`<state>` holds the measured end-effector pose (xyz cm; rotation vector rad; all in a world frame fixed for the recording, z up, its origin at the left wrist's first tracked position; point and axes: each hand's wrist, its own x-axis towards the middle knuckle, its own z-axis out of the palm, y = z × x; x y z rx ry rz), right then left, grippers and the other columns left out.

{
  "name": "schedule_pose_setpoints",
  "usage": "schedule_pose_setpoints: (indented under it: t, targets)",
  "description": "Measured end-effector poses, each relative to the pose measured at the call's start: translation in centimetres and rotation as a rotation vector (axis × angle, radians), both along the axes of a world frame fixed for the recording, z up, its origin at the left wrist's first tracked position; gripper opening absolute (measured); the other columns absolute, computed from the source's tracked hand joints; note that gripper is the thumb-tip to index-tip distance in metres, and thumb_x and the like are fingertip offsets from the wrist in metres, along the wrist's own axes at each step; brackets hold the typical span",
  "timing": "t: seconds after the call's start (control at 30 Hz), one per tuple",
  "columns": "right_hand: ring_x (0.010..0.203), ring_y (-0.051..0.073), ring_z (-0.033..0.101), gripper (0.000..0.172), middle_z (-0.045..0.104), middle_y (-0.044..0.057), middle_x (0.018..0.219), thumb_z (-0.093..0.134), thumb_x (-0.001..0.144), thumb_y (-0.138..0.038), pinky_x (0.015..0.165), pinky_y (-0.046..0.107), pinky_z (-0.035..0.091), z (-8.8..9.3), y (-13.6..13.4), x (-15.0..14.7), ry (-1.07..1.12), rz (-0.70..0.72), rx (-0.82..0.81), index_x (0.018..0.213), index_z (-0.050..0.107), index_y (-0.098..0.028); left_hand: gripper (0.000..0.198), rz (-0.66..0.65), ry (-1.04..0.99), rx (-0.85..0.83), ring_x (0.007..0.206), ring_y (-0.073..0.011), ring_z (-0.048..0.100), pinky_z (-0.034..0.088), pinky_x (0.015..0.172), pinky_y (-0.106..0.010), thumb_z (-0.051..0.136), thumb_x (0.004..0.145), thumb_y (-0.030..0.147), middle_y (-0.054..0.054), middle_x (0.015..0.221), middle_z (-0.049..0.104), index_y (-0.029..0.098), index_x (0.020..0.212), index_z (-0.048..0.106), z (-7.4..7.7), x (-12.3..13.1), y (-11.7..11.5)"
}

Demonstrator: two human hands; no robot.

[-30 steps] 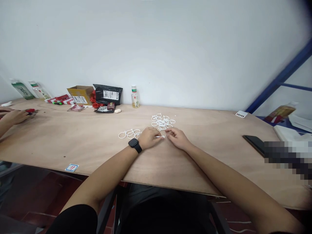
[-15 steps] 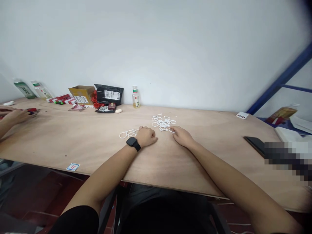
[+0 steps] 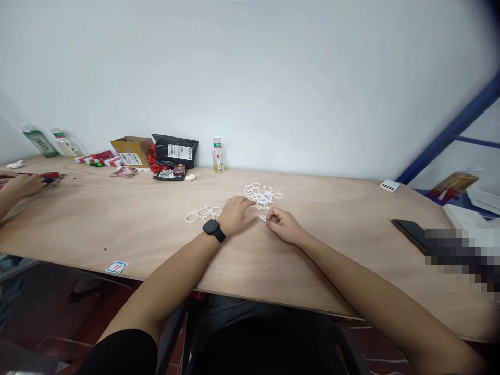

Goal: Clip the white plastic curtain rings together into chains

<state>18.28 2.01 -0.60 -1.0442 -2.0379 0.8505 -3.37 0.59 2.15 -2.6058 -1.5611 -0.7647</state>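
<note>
My left hand (image 3: pixel 235 214), with a black watch on the wrist, rests on the wooden table (image 3: pixel 117 229), its fingers reaching toward my right hand. My right hand (image 3: pixel 282 224) is curled, pinching a small white ring (image 3: pixel 263 219) between thumb and fingers. Just beyond both hands lies a loose heap of white rings (image 3: pixel 262 196). A short row of linked white rings (image 3: pixel 202 213) lies left of my left hand.
Along the wall stand a small bottle (image 3: pixel 217 155), a black pouch (image 3: pixel 174 151), a cardboard box (image 3: pixel 131 150) and red packets. Another person's hand (image 3: pixel 21 183) works at the far left. A black phone (image 3: pixel 408 229) lies at right, near a blue frame (image 3: pixel 449 130).
My right hand reached to the heap, took a white ring and drew back. My left hand moved left to the row of rings, then returned toward the right hand.
</note>
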Motion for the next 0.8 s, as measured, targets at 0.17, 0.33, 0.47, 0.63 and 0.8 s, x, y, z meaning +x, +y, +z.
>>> schedule_pose_setpoints:
  t: [0.17, 0.33, 0.47, 0.63, 0.8]
  targets:
    - [0.054, 0.010, 0.045, 0.011, 0.051, -0.005, 0.065, 0.058, 0.071, -0.024, 0.053, 0.022, 0.035, 0.3, -0.4, -0.5, 0.225, 0.068, -0.142, 0.080, 0.054, -0.020, 0.033, -0.229, 0.038, -0.015, 0.100, -0.0205, 0.056, 0.034, 0.090, -0.037, 0.045, 0.095, 0.047, -0.006, 0.101, 0.067, 0.023, 0.097, 0.068, 0.0, 1.7, -1.0]
    - [0.056, 0.011, 0.047, 0.026, 0.055, -0.003, 0.068, 0.060, 0.072, -0.025, 0.055, 0.023, 0.037, 0.1, 0.0, 0.1, 0.218, 0.126, -0.176, 0.097, 0.059, -0.019, 0.037, -0.192, -0.013, -0.045, 0.084, -0.0176, 0.059, 0.038, 0.080, -0.032, 0.042, 0.097, 0.042, -0.005, 0.085, 0.067, 0.018, 0.083, 0.066, -0.4, 1.5, -0.5]
    - [0.058, 0.012, 0.047, 0.024, 0.057, -0.002, 0.067, 0.054, 0.082, -0.029, 0.056, 0.024, 0.037, 0.1, 0.0, 0.4, 0.065, 0.099, -0.005, 0.100, 0.066, -0.018, 0.036, -0.218, -0.185, -0.100, 0.076, -0.0151, 0.058, 0.042, 0.071, -0.026, 0.040, 0.098, 0.038, -0.004, 0.080, 0.065, 0.017, 0.081, 0.064, -1.1, 1.3, 0.0]
    - [0.061, 0.014, 0.052, 0.025, 0.060, 0.000, 0.070, 0.050, 0.086, -0.029, 0.060, 0.026, 0.041, 0.2, 0.0, 0.5, 0.038, 0.107, 0.033, 0.102, 0.067, -0.019, 0.032, -0.251, -0.258, -0.147, 0.076, -0.0146, 0.058, 0.043, 0.071, -0.025, 0.045, 0.096, 0.036, -0.004, 0.080, 0.063, 0.017, 0.079, 0.063, -1.3, 1.5, 0.0]
    - [0.062, 0.014, 0.053, 0.021, 0.057, -0.002, 0.065, 0.048, 0.082, -0.021, 0.062, 0.026, 0.041, 0.2, 0.2, 0.5, 0.046, 0.112, 0.032, 0.094, 0.065, -0.018, 0.027, -0.269, -0.243, -0.153, 0.074, -0.0146, 0.057, 0.043, 0.070, -0.025, 0.048, 0.095, 0.034, -0.003, 0.079, 0.062, 0.017, 0.080, 0.062, -1.2, 1.9, -0.4]
